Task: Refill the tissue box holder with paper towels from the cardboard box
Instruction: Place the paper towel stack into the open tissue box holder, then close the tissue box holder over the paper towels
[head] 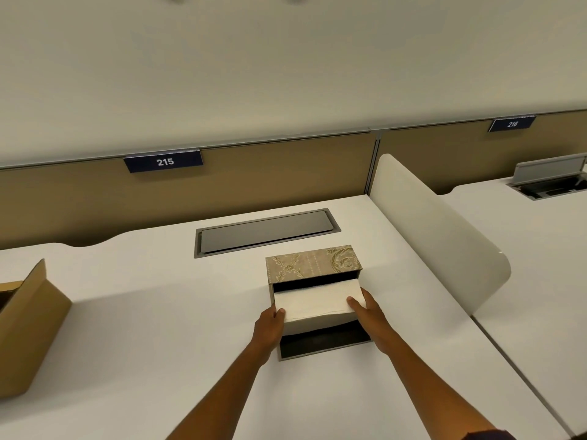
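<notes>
Both hands grip the towel stack (pixel 313 301) at its ends: left hand (pixel 270 325) on the left end, right hand (pixel 368 311) on the right. Stack sits partly inside the open holder (pixel 314 265), mid-desk (pixel 158 312). Cardboard box (pixel 28 328) far left.

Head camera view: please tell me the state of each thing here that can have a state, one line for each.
tissue box holder: open, partly filled.
paper towels: stack held at both ends, partly inside the holder.
left hand: gripping the stack's left end.
right hand: gripping the stack's right end.
cardboard box: open, at the desk's left edge.
desk cable hatch: closed.
neighbouring desk's hatch: open.
</notes>
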